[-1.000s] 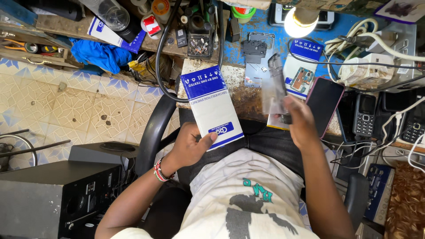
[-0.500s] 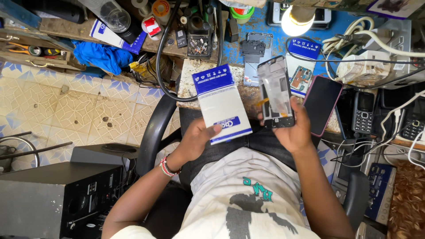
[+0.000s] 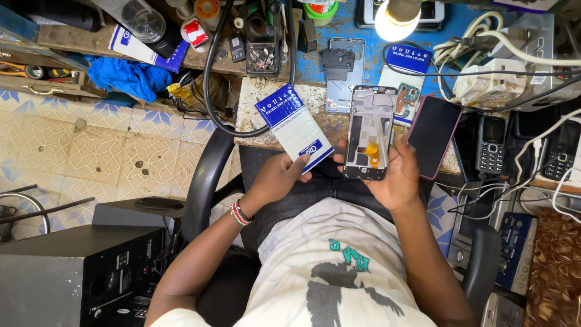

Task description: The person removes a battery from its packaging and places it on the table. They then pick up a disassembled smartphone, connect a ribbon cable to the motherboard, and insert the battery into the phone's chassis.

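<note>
My left hand [image 3: 279, 177] grips the lower end of a flat white box with blue ends [image 3: 294, 127], tilted over the bench edge. My right hand [image 3: 394, 174] holds an opened phone frame [image 3: 368, 132] from below, its inner side facing up with an orange flex strip showing. The two items sit side by side above my lap, a small gap between them. A red beaded bracelet is on my left wrist.
A cluttered workbench [image 3: 254, 97] lies ahead with a dark smartphone [image 3: 433, 136], a lit lamp [image 3: 397, 19], keypad phones [image 3: 489, 145], a power strip with white cables [image 3: 502, 79], and another blue-and-white box [image 3: 404, 66]. A blue cloth [image 3: 127, 77] and a black speaker [image 3: 72, 272] are on the left.
My right hand lowered the phone frame from an upright edge-on pose and turned it flat, inner side up. The box in my left hand shifted slightly right and down.
</note>
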